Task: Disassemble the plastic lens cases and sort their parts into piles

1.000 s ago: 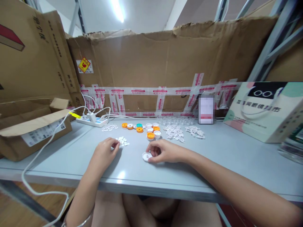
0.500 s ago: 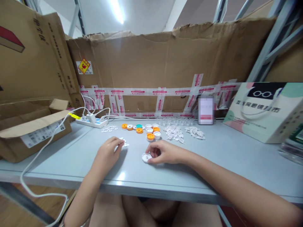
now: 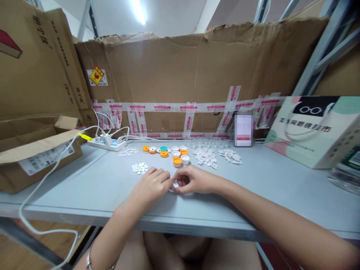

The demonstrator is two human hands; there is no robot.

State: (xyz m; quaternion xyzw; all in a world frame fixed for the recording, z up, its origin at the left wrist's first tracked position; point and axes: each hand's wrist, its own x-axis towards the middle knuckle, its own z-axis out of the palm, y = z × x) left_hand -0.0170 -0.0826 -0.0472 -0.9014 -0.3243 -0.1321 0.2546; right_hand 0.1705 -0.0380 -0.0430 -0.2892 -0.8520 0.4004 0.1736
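Note:
My right hand pinches a shallow round white plastic piece by its rim, low over the grey table. My left hand is closed and brought up against the piece from the left, its fingertips at the piece's top. Whatever those fingertips hold is hidden. To the left of the hands lies a pile of small white discs. Beyond the hands stand several round orange and white caps, plus a teal one.
Two heaps of small white parts lie at right, with clear plastic cups behind. A phone leans on the cardboard. A power strip, an open carton and flat white pieces are left; a paper bag is right.
My left hand has moved right, from the small white discs to the round white piece. The right hand keeps its pinch in nearly the same place. The view has shifted slightly.

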